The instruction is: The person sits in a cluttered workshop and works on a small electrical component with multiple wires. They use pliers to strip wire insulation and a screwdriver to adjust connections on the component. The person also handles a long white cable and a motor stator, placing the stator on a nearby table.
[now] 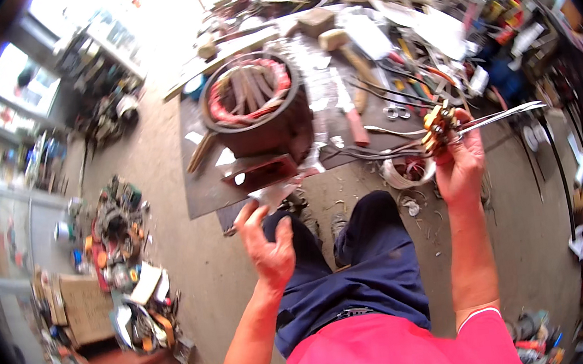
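A round, dark motor housing (pixel 276 135) stands on the bench, with a ring of red-wrapped windings (pixel 215 108) inside its open top. My left hand (pixel 268 250) is in front of its rust-brown base plate (pixel 262 174), fingers apart and holding nothing. A pale, thin scrap (pixel 273 192) lies by those fingertips; whether they touch it I cannot tell. Raised at the right, my right hand (pixel 462 167) is closed around a brass-coloured part (pixel 436 127) with several dark leads (pixel 381 153) running left. Long silver blades (pixel 508 115), like those of scissors, stick out rightward from the same hand.
On the dark bench sheet (pixel 200 188) lie a mallet (pixel 335 39), a red-handled tool (pixel 357 127) and scissors (pixel 401 111). A white tub (pixel 399 174) sits below the bench edge. Cardboard (pixel 86 310) and machine parts (pixel 120 210) fill the left side; clutter lines the right.
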`<state>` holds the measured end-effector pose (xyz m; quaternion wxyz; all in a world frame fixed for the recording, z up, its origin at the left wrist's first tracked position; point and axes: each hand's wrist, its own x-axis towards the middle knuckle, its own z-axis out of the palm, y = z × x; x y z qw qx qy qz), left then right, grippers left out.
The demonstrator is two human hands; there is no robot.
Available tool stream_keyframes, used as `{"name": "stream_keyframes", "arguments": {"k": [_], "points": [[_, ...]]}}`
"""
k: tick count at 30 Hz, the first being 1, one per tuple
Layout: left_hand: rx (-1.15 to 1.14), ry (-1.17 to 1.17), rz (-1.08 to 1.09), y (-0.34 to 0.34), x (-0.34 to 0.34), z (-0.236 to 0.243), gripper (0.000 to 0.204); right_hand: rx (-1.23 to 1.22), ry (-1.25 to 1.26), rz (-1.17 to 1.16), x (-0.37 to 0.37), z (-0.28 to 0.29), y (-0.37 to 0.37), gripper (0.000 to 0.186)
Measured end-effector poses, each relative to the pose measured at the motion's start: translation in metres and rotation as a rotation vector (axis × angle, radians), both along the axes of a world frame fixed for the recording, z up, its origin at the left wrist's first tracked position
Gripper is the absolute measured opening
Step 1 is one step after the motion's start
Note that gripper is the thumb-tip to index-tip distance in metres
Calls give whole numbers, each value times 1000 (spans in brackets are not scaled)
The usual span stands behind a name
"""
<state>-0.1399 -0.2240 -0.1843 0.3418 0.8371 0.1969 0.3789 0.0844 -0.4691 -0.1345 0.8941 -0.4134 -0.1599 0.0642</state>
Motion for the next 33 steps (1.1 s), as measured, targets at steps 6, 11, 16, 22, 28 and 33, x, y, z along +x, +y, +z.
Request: {"name": "stream_keyframes", "arguments": {"k": [6,11,16,22,28,33], "points": [[7,-116,74,12,15,3,46,-298,-42,-30,96,-20,55,36],[-95,-176,130,50,16,-8,47,-929,-223,-471,135,-91,69,40],[-390,-301,41,78,50,-17,41,-398,-401,-270,59,-68,143,38],[-429,-424,81,87,72,-19,38,-545,70,-162,38,-38,237,23],[-402,-420,68,93,88,-12,44,-135,226,-171,30,-50,245,31],[-513,-512,126,148,90,-16,45,-36,239,-241,-11,-52,267,34]]}}
